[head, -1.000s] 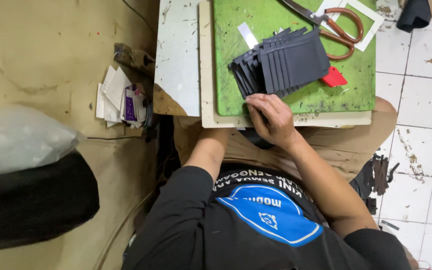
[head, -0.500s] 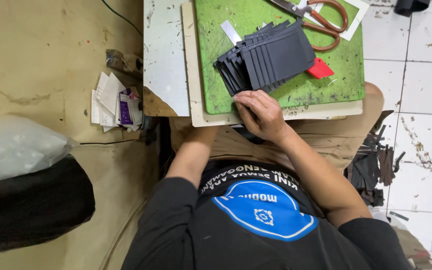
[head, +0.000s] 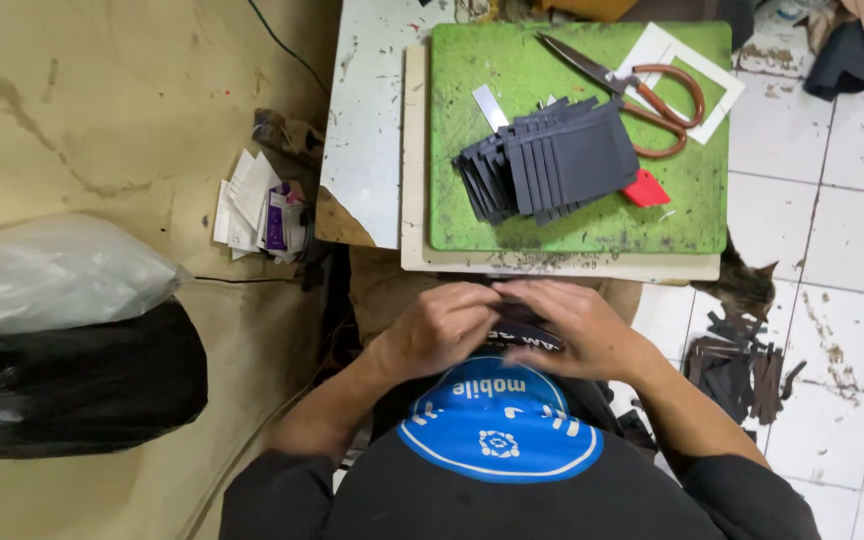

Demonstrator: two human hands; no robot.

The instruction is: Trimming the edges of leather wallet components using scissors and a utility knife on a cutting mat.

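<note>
Worn beige flooring fills the left, where a clear plastic bag (head: 52, 272) lies on a black bag (head: 72, 385), with scattered paper scraps (head: 257, 205) farther off. Near the body, the left hand (head: 439, 330) and right hand (head: 577, 325) meet, fingers pinched on a small dark piece (head: 522, 330) (mostly hidden). Beyond them, a green cutting mat (head: 692, 190) carries fanned dark leather pieces (head: 552, 160), a red scrap (head: 644, 190) and scissors (head: 642, 85).

One pair of scissors (head: 642, 95), one green cutting mat (head: 572, 215), one red scraper (head: 645, 189) and one fanned stack of dark pieces (head: 552, 160) are counted.
</note>
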